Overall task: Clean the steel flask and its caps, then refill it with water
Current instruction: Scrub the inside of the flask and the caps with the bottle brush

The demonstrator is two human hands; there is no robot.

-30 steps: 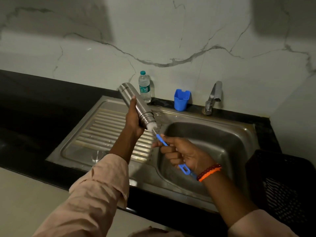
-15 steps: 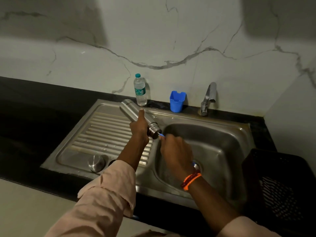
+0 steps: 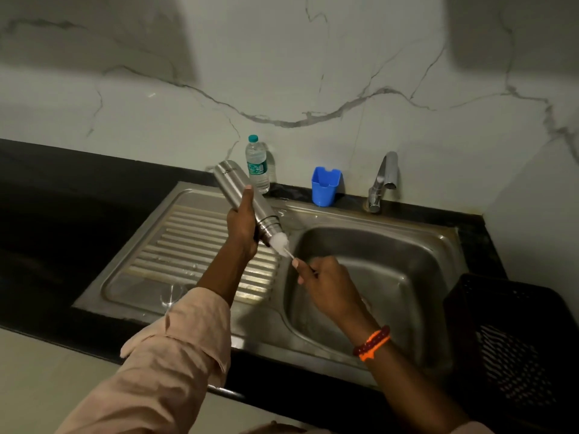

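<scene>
My left hand (image 3: 242, 225) grips the steel flask (image 3: 233, 187) around its lower body, tilted with the open mouth pointing down and right over the edge of the sink basin. My right hand (image 3: 324, 281) grips the handle of a bottle brush, most of it hidden in my fist. The brush's white bristle head (image 3: 279, 241) sticks out of the flask mouth, with a short piece of stem showing. A steel cap (image 3: 170, 297) lies on the drainboard near its front left, partly behind my left sleeve.
The steel sink (image 3: 438, 242) has a ribbed drainboard (image 3: 188, 242) on the left. A tap (image 3: 380, 183), a blue plastic holder (image 3: 324, 186) and a clear water bottle (image 3: 257, 166) stand along the back. A black basket (image 3: 513, 339) sits at right on the dark counter.
The brush, pushed deep into the flask half a second ago, has been drawn back out so its white bristles show at the mouth. My right hand has moved down and right.
</scene>
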